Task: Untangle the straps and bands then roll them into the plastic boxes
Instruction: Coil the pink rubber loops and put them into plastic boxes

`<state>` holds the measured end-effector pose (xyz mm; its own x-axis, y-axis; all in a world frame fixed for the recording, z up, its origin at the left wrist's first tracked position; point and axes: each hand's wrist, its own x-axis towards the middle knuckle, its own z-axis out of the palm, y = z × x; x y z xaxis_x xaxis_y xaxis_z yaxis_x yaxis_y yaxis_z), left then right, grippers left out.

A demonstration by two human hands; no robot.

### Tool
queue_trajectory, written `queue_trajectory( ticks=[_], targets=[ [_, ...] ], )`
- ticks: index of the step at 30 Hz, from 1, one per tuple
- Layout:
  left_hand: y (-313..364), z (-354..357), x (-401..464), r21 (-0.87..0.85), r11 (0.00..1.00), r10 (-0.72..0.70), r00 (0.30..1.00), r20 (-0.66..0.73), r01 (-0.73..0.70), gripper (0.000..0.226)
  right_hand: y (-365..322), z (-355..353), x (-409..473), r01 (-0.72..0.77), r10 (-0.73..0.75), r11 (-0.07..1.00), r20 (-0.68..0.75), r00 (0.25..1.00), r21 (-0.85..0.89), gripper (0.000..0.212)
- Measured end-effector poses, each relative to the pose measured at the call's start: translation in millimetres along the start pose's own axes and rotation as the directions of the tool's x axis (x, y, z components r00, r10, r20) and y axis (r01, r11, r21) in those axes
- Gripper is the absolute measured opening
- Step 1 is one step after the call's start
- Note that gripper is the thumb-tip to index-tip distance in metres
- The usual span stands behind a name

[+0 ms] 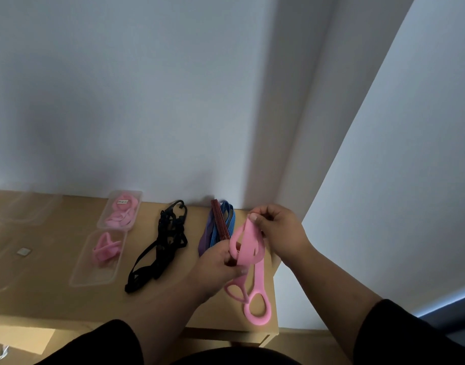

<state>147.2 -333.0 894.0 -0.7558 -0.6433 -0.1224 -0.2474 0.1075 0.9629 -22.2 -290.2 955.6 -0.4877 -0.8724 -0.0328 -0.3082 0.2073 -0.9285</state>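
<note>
Both hands hold a pink rubber band above the right end of the table. My right hand pinches its upper end, and my left hand grips its middle. Its looped lower ends hang down toward the table's front edge. A tangle of black straps lies in the middle of the table. Blue, purple and dark red bands lie bunched behind my hands. One clear plastic box at the back holds rolled pink bands. A second clear box in front of it holds one pink band.
The wooden table stands against a white wall, and its right edge ends just past my hands. More clear plastic boxes or lids lie at the far left. A wall corner rises at the right.
</note>
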Motion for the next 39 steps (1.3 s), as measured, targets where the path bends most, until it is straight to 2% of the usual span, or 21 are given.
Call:
queue_trajectory(
  ticks=[4, 8, 11, 15, 21, 25, 27, 29, 31, 34, 36, 39],
  targets=[
    [2, 6, -3, -0.094, 0.995, 0.021, 0.999, -0.027, -0.024, 0.062, 13, -4, 3, -0.089, 0.093, 0.994, -0.073, 0.993, 0.058, 0.012],
    [5, 11, -4, -0.064, 0.993, 0.099, 0.994, -0.035, -0.101, 0.077, 25, -11, 4, -0.144, 0.148, 0.989, -0.101, 0.984, 0.047, 0.011],
    [3, 11, -3, 0.04, 0.993, 0.114, 0.992, -0.049, -0.112, 0.07, 30, -10, 5, -0.17, 0.171, 0.985, -0.095, 0.981, 0.02, 0.014],
    [2, 9, 0, 0.249, 0.962, 0.151, 0.981, -0.123, -0.116, 0.043, 32, -6, 3, -0.2, 0.199, 0.979, -0.033, 0.979, -0.036, 0.014],
    [7, 0, 0, 0.406, 0.894, 0.262, 0.955, -0.136, -0.188, 0.04, 43, 2, -1, -0.296, 0.299, 0.954, 0.115, 0.947, -0.046, 0.009],
    [15, -4, 3, 0.315, 0.924, 0.256, 0.963, -0.085, -0.218, 0.014, 48, 9, -6, -0.341, 0.346, 0.938, 0.26, 0.902, -0.065, 0.01],
    [18, -4, 5, 0.222, 0.96, 0.198, 0.975, -0.1, -0.172, 0.013, 47, 10, -10, -0.368, 0.347, 0.93, 0.304, 0.887, 0.014, 0.012],
    [19, -5, 6, 0.161, 0.98, 0.144, 0.979, -0.145, -0.12, 0.013, 50, 11, -11, -0.336, 0.31, 0.941, 0.321, 0.895, 0.028, 0.013],
    [18, -7, 6, 0.067, 0.994, 0.093, 0.979, -0.183, -0.082, 0.014, 53, 12, -12, -0.258, 0.242, 0.966, 0.321, 0.916, 0.006, 0.027],
    [16, -10, 7, -0.052, 0.999, 0.0, 0.972, -0.233, -0.012, 0.015, 51, 10, -17, -0.179, 0.146, 0.98, 0.295, 0.944, 0.087, 0.053],
    [14, -11, 8, -0.12, 0.993, -0.042, 0.963, -0.267, 0.01, 0.018, 49, 8, -20, -0.111, 0.074, 0.988, 0.316, 0.946, 0.104, 0.047],
    [12, -12, 9, -0.182, 0.983, -0.082, 0.949, -0.304, 0.026, 0.023, 50, 9, -19, -0.034, 0.027, 0.999, 0.352, 0.936, 0.014, 0.019]
  ],
)
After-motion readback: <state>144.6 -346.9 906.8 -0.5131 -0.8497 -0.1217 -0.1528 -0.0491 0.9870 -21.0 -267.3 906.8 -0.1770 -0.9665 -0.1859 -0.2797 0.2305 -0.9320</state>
